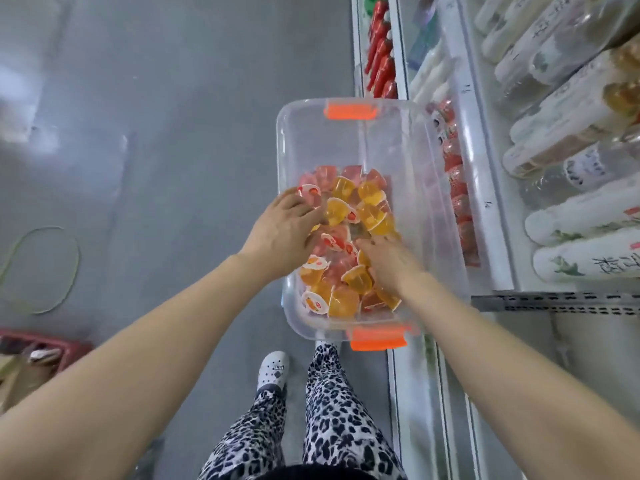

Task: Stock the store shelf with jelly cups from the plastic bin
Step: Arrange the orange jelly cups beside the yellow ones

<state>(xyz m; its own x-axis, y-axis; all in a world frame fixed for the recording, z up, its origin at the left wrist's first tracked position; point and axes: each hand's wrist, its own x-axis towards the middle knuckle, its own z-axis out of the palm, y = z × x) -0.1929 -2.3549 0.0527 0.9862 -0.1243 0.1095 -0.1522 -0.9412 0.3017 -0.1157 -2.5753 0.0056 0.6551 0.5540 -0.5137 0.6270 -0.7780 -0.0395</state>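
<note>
- Left hand (pixel 284 230): fingers spread, nearly straight, tips resting on the heap by the bin's left wall; no cup seen enclosed
- Small orange and pink clear-plastic jelly cups (pixel 346 209): jumbled in the near half of the clear rectangular plastic bin with orange latches (pixel 282 150)
- Right hand (pixel 391 265): fingertips sunk among the cups; grip cannot be told
- Judgement: curl each hand round only a few cups, hold by the walls rather than the foil lids, lift clear of the rim
- White store shelf (pixel 495 237): just right of the bin, a row of red packs (pixel 457 199) along its front; set new cups beside these, lids one way
</note>
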